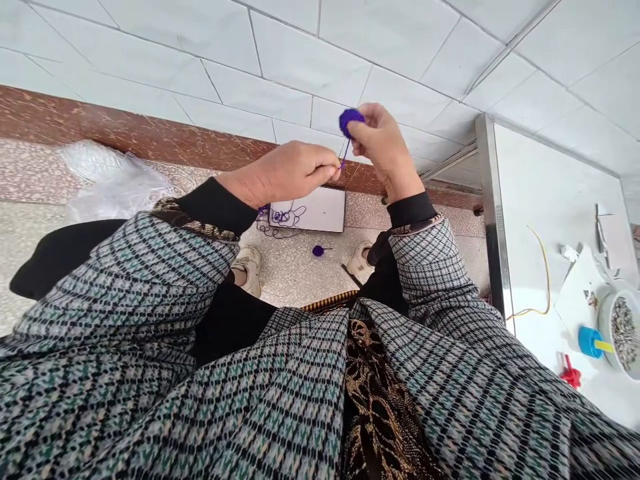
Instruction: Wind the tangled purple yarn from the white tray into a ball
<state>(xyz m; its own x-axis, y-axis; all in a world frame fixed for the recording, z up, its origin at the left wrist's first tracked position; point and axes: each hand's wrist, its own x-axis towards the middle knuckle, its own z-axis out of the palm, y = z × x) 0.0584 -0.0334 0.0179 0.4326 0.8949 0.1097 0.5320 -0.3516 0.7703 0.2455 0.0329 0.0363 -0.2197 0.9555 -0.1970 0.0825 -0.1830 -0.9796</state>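
Between the thumb and fingers of my right hand [381,141] is a small, round purple yarn ball [351,123], raised in front of the tiled wall. A short strand of purple yarn [345,153] runs down from it to my left hand [300,170]. The left hand is closed, its thumb and forefinger pinching the strand; whether it holds something else too is hidden. On the floor below, loose purple yarn [281,216] lies tangled over a flat white box or board [325,210]. Nearer my feet rests a second small purple ball [319,251] with a short tail.
Clear plastic bags [117,183] lie on the floor at left, by the wall. At right stands a white table [535,213] bearing a bowl of seeds [625,327], a blue cup-like piece [590,341], a red item [571,373] and a yellow strand [547,273].
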